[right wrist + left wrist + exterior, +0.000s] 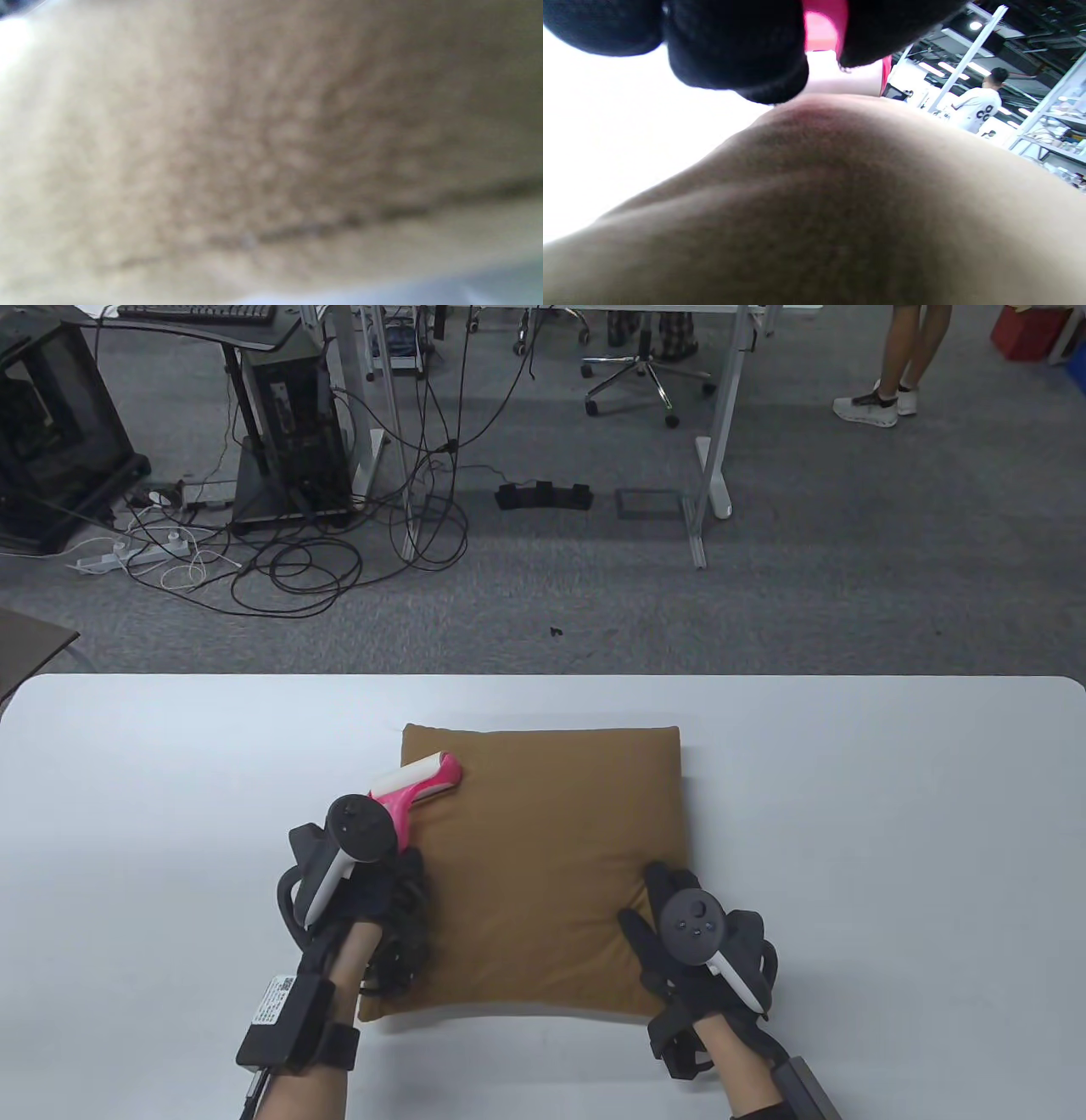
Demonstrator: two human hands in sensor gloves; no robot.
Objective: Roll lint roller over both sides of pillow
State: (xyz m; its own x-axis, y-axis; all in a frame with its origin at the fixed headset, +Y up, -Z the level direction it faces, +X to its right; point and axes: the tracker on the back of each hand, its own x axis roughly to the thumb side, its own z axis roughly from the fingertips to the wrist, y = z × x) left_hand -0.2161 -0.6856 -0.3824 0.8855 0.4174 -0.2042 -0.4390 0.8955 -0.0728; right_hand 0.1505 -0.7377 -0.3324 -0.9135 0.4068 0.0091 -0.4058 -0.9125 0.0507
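Note:
A brown square pillow [543, 865] lies flat on the white table [848, 831]. My left hand [386, 891] grips the pink handle of a lint roller [416, 787], whose white roll rests on the pillow's far left part. In the left wrist view the pink handle [825, 29] shows between my gloved fingers [734, 46] above the pillow [840, 203]. My right hand [670, 929] rests flat on the pillow's near right corner with fingers spread. The right wrist view is filled by blurred pillow fabric [271, 140].
The table's far edge [543, 675] borders grey carpet. Beyond it stand desks, a computer tower [293, 432], cables [280, 568] and an office chair [645, 377]. A person's legs [899, 364] show at the far right.

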